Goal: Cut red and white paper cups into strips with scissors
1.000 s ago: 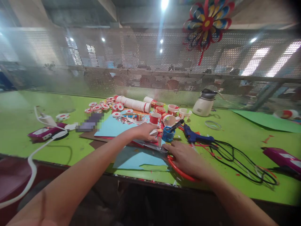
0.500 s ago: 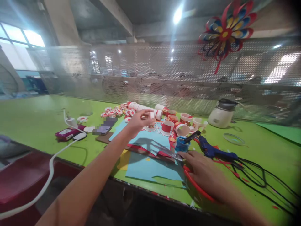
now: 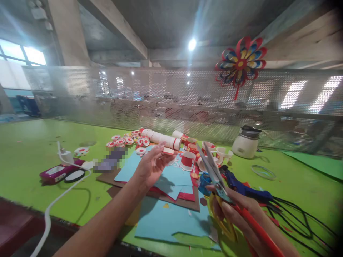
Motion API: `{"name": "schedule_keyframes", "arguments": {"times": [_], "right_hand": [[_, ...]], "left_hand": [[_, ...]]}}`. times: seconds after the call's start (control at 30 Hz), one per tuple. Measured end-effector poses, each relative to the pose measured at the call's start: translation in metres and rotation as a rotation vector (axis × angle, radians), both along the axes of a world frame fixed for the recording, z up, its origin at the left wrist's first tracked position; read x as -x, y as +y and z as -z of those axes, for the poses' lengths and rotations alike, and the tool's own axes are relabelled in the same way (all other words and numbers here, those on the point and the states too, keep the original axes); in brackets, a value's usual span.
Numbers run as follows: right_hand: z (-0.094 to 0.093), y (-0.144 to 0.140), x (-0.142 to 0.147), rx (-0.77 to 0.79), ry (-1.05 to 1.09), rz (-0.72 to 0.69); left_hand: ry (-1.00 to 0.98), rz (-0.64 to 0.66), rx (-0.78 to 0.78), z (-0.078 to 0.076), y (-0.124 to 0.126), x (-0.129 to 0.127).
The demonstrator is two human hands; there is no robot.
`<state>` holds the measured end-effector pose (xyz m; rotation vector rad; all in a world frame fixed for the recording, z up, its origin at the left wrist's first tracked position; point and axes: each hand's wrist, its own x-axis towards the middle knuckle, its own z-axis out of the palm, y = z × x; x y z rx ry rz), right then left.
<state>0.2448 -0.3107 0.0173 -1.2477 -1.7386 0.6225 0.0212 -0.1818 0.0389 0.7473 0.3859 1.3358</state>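
Note:
My left hand (image 3: 151, 166) is raised over the light blue sheets (image 3: 125, 171), palm turned up. Its fingers are closed on a small red-and-white paper cup (image 3: 168, 151), partly hidden by them. In my right hand (image 3: 241, 207) is a pair of scissors (image 3: 214, 171) with one yellow and one red handle. The blades point up and to the left, slightly apart, away from the cup in my left hand. Just beyond them several red-and-white paper cups (image 3: 188, 160) stand and lie about. A long stack of white cups (image 3: 160, 138) lies behind my left hand.
Cut cup bottoms (image 3: 119, 141) lie in a heap at the back left. Left of the sheets are a phone (image 3: 111, 160) and a purple device (image 3: 53, 174) with a white cable. On the right are a blue glue gun (image 3: 249, 189), black cords, a tape ring (image 3: 263, 172) and a jug (image 3: 245, 142).
The scissors have risen from lying low and pointing left to standing nearly upright. My left hand has rolled palm-up, tilting the paper cup. The whole view has shifted.

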Motion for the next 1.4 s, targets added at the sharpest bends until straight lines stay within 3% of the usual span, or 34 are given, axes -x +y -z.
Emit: {"name": "schedule_keyframes", "arguments": {"times": [0.2, 0.33, 0.6, 0.73, 0.87, 1.07, 1.17, 1.4], "right_hand": [[0.001, -0.003, -0.001, 0.031, -0.025, -0.2], [-0.008, -0.008, -0.003, 0.143, -0.04, -0.251], [-0.002, -0.009, 0.003, 0.078, 0.023, -0.194], [-0.002, -0.006, 0.003, -0.012, -0.013, -0.187], [0.002, -0.005, 0.005, 0.037, -0.037, -0.107], [0.006, -0.004, 0.008, -0.052, -0.223, 0.015], [0.002, -0.006, 0.008, -0.049, -0.31, 0.02], [-0.001, -0.011, 0.01, -0.057, -0.308, 0.038]], "left_hand": [[0.021, 0.066, -0.002, 0.003, -0.003, -0.005], [0.037, 0.131, -0.048, -0.001, -0.01, -0.01], [0.039, 0.136, -0.227, -0.015, -0.027, -0.025], [0.037, 0.161, -0.258, -0.01, -0.026, -0.03], [0.079, 0.155, -0.28, -0.005, -0.024, -0.031], [0.176, 0.127, -0.271, 0.0, -0.02, -0.024], [0.193, 0.076, -0.286, 0.002, -0.019, -0.019], [0.237, 0.107, -0.334, 0.005, -0.017, -0.011]]}}
